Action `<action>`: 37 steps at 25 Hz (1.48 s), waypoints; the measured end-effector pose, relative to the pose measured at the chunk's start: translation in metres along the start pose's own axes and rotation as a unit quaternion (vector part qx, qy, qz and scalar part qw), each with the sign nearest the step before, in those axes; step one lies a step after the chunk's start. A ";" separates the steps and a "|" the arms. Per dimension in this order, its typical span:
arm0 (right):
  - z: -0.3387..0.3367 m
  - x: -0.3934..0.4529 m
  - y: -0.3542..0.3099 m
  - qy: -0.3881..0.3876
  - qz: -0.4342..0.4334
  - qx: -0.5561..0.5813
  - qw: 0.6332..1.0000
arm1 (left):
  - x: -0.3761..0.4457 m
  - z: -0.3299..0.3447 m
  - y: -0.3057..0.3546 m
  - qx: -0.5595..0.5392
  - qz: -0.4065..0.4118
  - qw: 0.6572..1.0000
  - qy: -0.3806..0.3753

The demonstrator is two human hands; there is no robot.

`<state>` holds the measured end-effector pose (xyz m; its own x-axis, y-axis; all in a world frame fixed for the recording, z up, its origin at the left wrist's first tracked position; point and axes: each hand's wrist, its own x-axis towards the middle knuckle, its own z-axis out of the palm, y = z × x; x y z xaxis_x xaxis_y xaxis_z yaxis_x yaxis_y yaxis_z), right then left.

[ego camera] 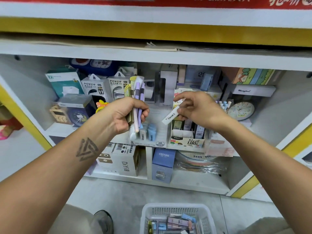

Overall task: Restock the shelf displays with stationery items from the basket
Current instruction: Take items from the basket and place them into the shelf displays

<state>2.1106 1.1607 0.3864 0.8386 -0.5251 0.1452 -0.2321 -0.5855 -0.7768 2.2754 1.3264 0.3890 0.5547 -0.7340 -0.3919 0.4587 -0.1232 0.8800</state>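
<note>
My left hand (124, 114) grips a bundle of stationery packs (137, 97), purple and pale pink pens with yellow-green cards, held upright before the shelf. My right hand (197, 107) pinches a slim white lead case (170, 115), tilted, just above the 0.7 HB lead display box (187, 141) on the middle shelf. To the left of that box stands a 2B display box (150, 135) with blue cases in it. On the floor at the bottom sits the white basket (177, 208), holding several more stationery items.
Power bank boxes (96, 88) and clocks fill the shelf's back left. A round clock (241, 110) stands at the right. Below are a DIYI box (126, 161) and a blue CRUHRE box (163, 164). My shoe (103, 220) is left of the basket.
</note>
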 end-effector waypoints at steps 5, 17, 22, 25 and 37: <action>0.031 0.013 -0.010 0.018 -0.066 -0.183 0.981 | -0.003 -0.031 0.000 0.003 -0.008 1.000 0.000; 0.076 0.037 -0.010 0.149 -0.115 -0.117 0.975 | -0.008 -0.051 -0.004 0.024 -0.030 0.999 -0.005; 0.103 0.050 0.006 0.079 -0.132 -0.208 0.966 | -0.012 -0.054 -0.008 0.047 -0.040 0.998 -0.016; 0.108 0.054 0.009 0.049 -0.133 -0.214 0.967 | -0.012 -0.057 -0.008 0.050 -0.038 0.998 -0.018; 0.111 0.059 -0.007 -0.046 -0.086 -0.263 0.960 | -0.017 -0.062 -0.007 0.044 -0.051 0.997 -0.034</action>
<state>2.2168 1.2025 0.3328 0.9210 -0.3506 0.1697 -0.2835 -0.9022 -0.3251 2.3054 1.3809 0.3729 0.4584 -0.7574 -0.4650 0.4472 -0.2556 0.8571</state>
